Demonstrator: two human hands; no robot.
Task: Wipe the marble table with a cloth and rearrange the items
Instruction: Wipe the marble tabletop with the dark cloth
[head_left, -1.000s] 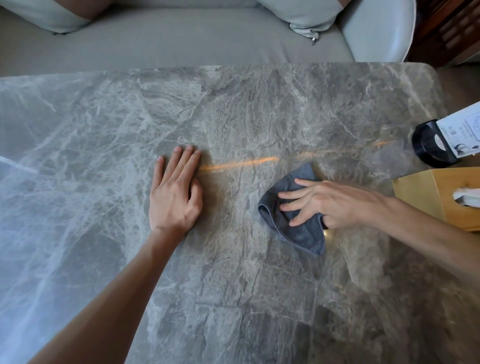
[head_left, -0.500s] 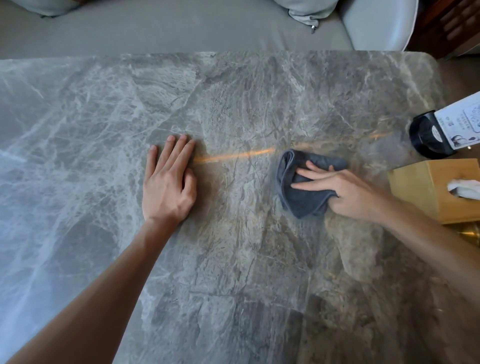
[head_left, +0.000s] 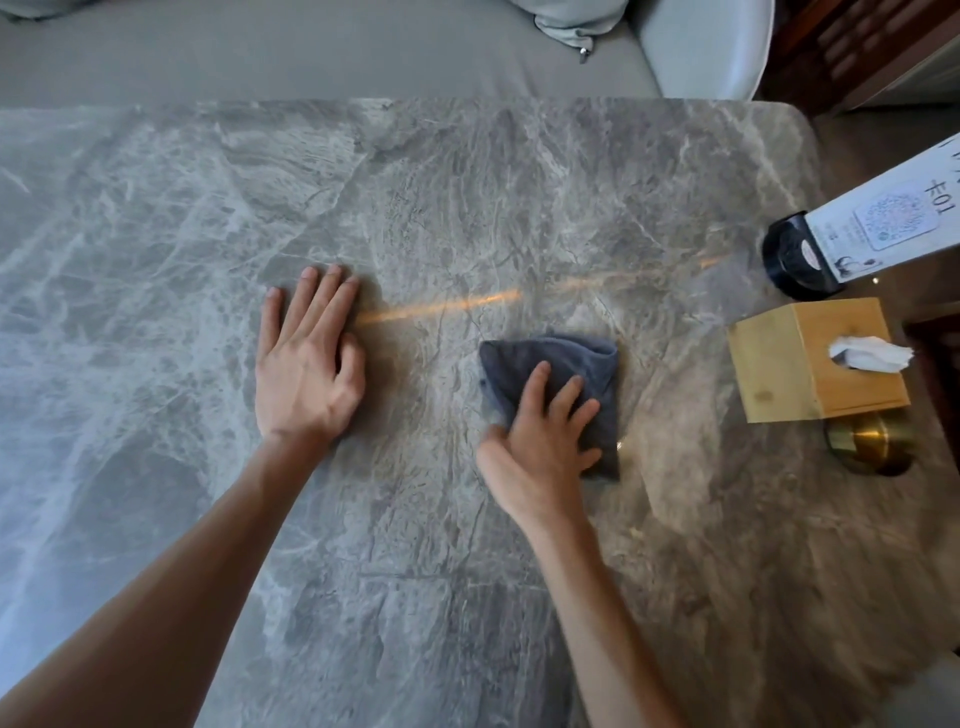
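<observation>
Before us lies the grey marble tabletop (head_left: 467, 182), with a sofa (head_left: 311, 52) beyond its far edge; our left hand (head_left: 306, 374) rests flat on the stone, fingers straight. Our right hand (head_left: 540, 447) presses spread fingers onto the dark grey cloth (head_left: 561, 364) near the middle; a wooden tissue box (head_left: 810, 364) stands well to its right.

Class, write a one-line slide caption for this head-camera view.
Right hand presses a grey cloth onto the marble table; left hand rests flat nearby.
</observation>
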